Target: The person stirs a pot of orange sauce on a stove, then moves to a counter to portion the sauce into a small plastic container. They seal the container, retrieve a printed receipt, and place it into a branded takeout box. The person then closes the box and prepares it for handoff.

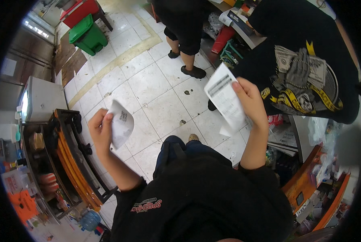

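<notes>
My left hand (103, 130) pinches a curled white paper slip (122, 124) that bears a printed square code. Off to the right, my right hand (250, 101) grips printed white paper sheets (225, 96) with dark bars and lines of print, thumb on the upper face. Both hands are raised well apart in front of my body, over the tiled floor. A lower corner of paper sticks out beneath the right-hand sheets; whether it is a separate slip I cannot tell.
A person in a printed black shirt (301, 69) stands close on the right; another person's legs (186, 51) are ahead. A green bin (88, 34) stands at the upper left, a rack (68, 163) with shoes and goods at the left. A cluttered wooden shelf (301, 178) is at the right.
</notes>
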The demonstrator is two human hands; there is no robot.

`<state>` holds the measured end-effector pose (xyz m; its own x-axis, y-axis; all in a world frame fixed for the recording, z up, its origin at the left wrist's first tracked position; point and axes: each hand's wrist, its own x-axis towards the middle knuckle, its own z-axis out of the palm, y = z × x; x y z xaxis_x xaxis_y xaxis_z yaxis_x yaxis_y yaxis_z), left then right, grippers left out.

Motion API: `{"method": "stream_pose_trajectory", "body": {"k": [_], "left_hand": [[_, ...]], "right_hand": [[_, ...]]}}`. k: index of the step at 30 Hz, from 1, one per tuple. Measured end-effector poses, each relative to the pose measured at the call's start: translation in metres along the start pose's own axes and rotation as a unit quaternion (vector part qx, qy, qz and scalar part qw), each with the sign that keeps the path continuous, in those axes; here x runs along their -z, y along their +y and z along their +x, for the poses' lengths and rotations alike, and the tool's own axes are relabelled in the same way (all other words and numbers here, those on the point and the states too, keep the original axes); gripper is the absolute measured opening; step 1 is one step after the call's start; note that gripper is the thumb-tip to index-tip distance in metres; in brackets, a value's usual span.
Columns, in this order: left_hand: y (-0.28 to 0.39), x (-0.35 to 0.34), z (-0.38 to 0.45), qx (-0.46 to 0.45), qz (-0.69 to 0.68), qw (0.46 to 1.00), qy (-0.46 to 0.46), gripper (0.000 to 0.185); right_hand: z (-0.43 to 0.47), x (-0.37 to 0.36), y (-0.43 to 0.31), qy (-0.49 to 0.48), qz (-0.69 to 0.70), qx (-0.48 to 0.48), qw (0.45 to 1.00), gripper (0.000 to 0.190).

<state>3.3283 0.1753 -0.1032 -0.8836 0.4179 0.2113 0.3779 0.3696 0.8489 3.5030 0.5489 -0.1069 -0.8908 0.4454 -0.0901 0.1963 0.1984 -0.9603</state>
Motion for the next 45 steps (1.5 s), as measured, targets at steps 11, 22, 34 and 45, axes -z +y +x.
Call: {"method": "stream_pose_trajectory", "body": {"k": [11, 22, 34, 45], "left_hand": [[-0.115, 0.019, 0.058, -0.01, 0.214, 0.977, 0.025, 0.018], [-0.003, -0.057, 0.178, -0.469, 0.045, 0.828, -0.303, 0.022], [0.011, -0.16, 0.214, -0.422, -0.383, 0.786, -0.24, 0.041], [0.067, -0.175, 0.286, -0.121, -0.293, 0.889, -0.329, 0.024]], "right_hand": [[0.132, -0.086, -0.071, 0.152, 0.09, 0.044, 0.983, 0.028], [0.148, -0.163, -0.052, -0.033, 0.201, -0.039, 0.978, 0.028], [0.147, -0.132, -0.044, -0.029, 0.443, -0.159, 0.882, 0.033], [0.194, -0.041, -0.05, 0.189, 0.449, -0.036, 0.872, 0.035]]}}
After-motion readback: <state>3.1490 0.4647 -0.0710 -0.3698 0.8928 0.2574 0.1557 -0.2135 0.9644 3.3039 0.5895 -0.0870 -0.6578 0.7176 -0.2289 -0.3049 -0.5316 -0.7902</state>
